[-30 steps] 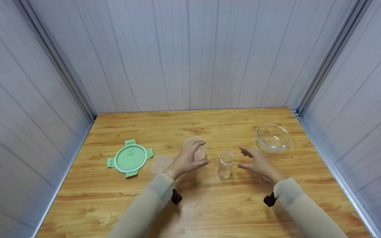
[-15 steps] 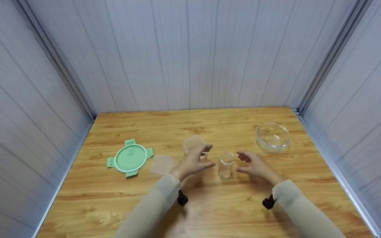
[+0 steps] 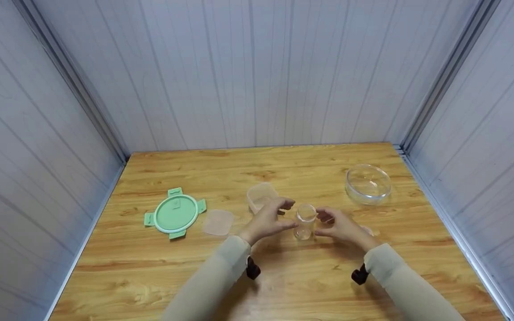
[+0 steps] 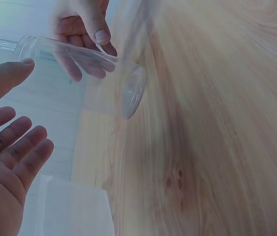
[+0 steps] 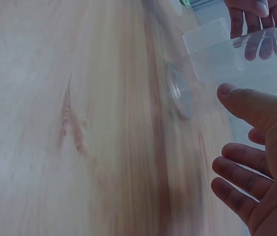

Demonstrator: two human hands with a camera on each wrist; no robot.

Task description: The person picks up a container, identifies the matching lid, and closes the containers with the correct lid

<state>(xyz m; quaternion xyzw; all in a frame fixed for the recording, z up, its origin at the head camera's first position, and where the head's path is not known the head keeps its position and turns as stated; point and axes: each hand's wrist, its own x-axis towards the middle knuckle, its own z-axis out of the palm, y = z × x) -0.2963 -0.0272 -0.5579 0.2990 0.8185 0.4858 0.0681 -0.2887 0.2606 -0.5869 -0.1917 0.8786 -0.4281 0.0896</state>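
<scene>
From the head cam: a clear cylindrical jar [image 3: 304,226] stands upright on the wooden table [image 3: 150,267], right between the left hand [image 3: 271,220] and right hand [image 3: 341,226]. Both hands have thumb and fingers spread apart. Can't tell if the right fingertips actually touch it. Just past the left hand there's a square translucent container [image 3: 260,191], open on top, with a flat square lid [image 3: 218,223] and a green round lid [image 3: 176,214] with four flaps further left. The round glass bowl [image 3: 366,200] sits back right, wood grain showing through its bottom. A small clear round thing [image 3: 366,230] pokes out behind the right wrist.

Left wrist cam: left thumb's by the jar's neck, contact unclear, fingers apart. You can see the right hand's fingers through the clear wall.

Right wrist cam: right thumb overlaps the jar's side, fingers loosely spread. The square container's behind it, near the jar's base.
</scene>
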